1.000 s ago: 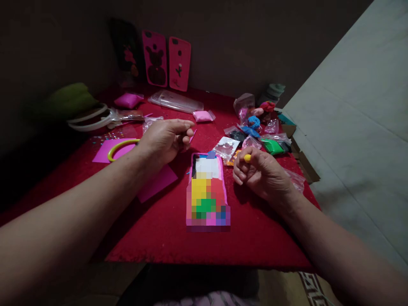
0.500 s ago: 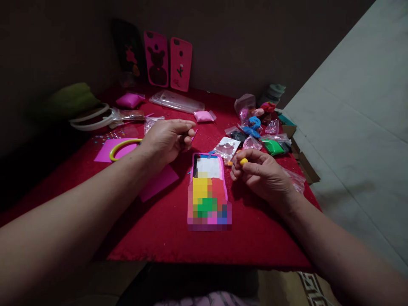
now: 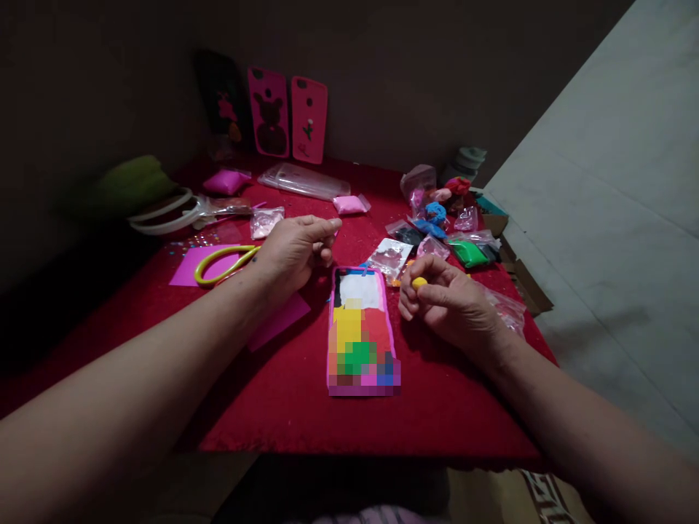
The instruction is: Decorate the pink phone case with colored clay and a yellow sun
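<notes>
My right hand (image 3: 445, 298) is closed, pinching a small lump of yellow clay (image 3: 419, 283) between thumb and fingers, just right of the phone case. The case (image 3: 361, 291) lies flat on the red-covered table, with a pink border and patches of white, yellow, red and green; its lower part is blurred. Above its upper left corner hovers my left hand (image 3: 298, 251), fingers pinched together; whatever is in them is hidden. Under my left wrist are yellow-handled scissors (image 3: 203, 271) and pink sheets (image 3: 281, 320).
Bags of coloured clay (image 3: 470, 253) cluster at the right. Three decorated phone cases (image 3: 269, 109) stand against the back wall, with clear cases (image 3: 303, 180) lying before them. White hoops (image 3: 164, 222) and a pink clay packet (image 3: 226, 182) sit at the left.
The view has shifted slightly. My left hand's fingers have straightened a little, and the pink stick seen by its fingertips barely shows now. My right hand keeps the yellow clay lump.
</notes>
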### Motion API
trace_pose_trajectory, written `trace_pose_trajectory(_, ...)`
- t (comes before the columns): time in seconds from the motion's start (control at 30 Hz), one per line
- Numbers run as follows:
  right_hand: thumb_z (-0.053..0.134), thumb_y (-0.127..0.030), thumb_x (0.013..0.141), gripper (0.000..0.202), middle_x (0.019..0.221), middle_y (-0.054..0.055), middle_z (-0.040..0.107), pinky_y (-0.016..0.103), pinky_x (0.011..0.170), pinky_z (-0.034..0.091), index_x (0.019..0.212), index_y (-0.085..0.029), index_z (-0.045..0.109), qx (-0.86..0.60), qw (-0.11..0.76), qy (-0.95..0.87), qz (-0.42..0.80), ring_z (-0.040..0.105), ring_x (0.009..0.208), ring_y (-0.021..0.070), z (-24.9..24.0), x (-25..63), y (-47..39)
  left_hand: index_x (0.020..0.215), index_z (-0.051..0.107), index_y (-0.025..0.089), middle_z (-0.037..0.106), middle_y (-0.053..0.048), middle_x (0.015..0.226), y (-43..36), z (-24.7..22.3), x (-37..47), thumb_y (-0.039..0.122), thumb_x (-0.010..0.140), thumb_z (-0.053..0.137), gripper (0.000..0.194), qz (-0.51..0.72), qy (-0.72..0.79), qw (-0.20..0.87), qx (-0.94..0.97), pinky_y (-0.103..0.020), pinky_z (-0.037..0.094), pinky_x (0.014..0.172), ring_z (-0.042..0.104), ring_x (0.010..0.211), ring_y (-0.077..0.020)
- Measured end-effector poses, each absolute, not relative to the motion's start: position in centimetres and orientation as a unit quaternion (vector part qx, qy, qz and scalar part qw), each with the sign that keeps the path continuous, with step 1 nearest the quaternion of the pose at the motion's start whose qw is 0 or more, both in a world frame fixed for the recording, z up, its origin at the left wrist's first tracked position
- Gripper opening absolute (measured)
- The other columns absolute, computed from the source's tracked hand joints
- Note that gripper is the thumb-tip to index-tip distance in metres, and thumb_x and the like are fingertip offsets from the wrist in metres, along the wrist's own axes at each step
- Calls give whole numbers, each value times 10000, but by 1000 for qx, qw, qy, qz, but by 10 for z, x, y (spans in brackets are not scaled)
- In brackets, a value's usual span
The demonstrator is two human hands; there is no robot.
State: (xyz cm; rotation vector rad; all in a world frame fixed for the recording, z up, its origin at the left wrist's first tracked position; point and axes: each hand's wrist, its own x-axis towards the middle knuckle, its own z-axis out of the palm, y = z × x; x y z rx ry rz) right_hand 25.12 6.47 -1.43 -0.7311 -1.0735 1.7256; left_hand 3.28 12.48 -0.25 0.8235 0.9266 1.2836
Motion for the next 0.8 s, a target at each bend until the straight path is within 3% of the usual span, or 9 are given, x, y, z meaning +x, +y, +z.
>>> trace_pose_trajectory(0.13,811,-165,666,174,686,-23,609,240,543,471,805,-203,714,-311,467,-443,699,537,559,94,-15,251,63,557,504,155,467,34,466,124,-5,35,87,764,642,258,551,418,628,357,-201,327,360,406,362,-67)
trace_pose_trajectory(0.23,756,-243,760,124,659,-9,602,240,536,461,871,-190,738,-334,457,-463,682,543,566,104,-17,252,62,582,514,151,513,17,503,126,-9,35,93,781,627,235,544,425,631,353,-199,330,361,434,368,-67)
trace_pose_trajectory(0.33,676,-343,846,185,604,-13,575,232,468,397,928,-188,736,-361,437,-512,646,512,500,104,-19,253,59,607,503,155,525,19,525,128,-12,35,101,795,621,228,549,423,630,350,-195,338,374,447,379,-64)
trace_pose_trajectory(0.47,606,-431,895,291,557,-20,536,223,431,318,833,-168,713,-398,423,-588,563,451,459,90,-20,252,53,641,508,157,525,22,535,129,-13,33,148,861,552,224,563,414,625,347,-201,329,374,435,375,-66)
trace_pose_trajectory(0.7,676,-336,849,154,644,-15,599,241,505,416,888,-187,677,-439,417,-608,513,523,536,113,-19,248,51,666,518,163,543,19,539,128,-12,32,175,859,547,195,573,417,617,342,-202,341,383,455,375,-77)
trace_pose_trajectory(0.8,709,-276,814,134,786,13,655,257,582,464,926,-207,687,-439,441,-615,484,572,634,128,-19,247,52,692,526,166,564,20,552,126,-9,31,173,852,549,162,581,413,607,350,-196,356,392,476,386,-80)
